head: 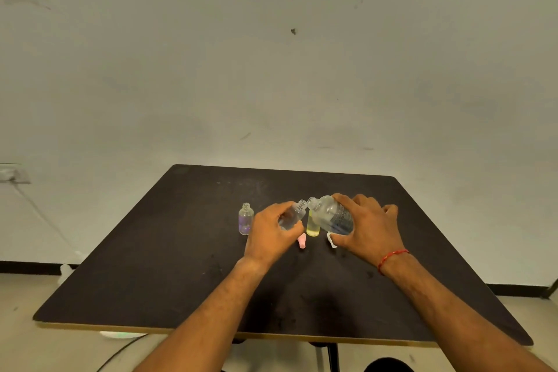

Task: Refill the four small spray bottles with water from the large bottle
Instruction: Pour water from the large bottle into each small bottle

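Note:
My left hand (pixel 271 234) grips a small clear bottle (pixel 294 214), uncapped and tilted to the right. My right hand (pixel 367 225) holds the large clear bottle (pixel 333 216), tipped left so its open neck meets the small bottle's mouth. A small yellow bottle (pixel 312 228) stands behind and between the two. A small purple-tinted bottle (pixel 246 218) stands uncapped to the left of my left hand. A pink spray cap (pixel 301 241) lies on the table below the held bottles. A white cap (pixel 331 240) lies under the large bottle.
The dark square table (pixel 151 281) stands against a pale wall. A wall socket with a cable (pixel 15 175) sits at the far left. Table legs and floor show below the near edge.

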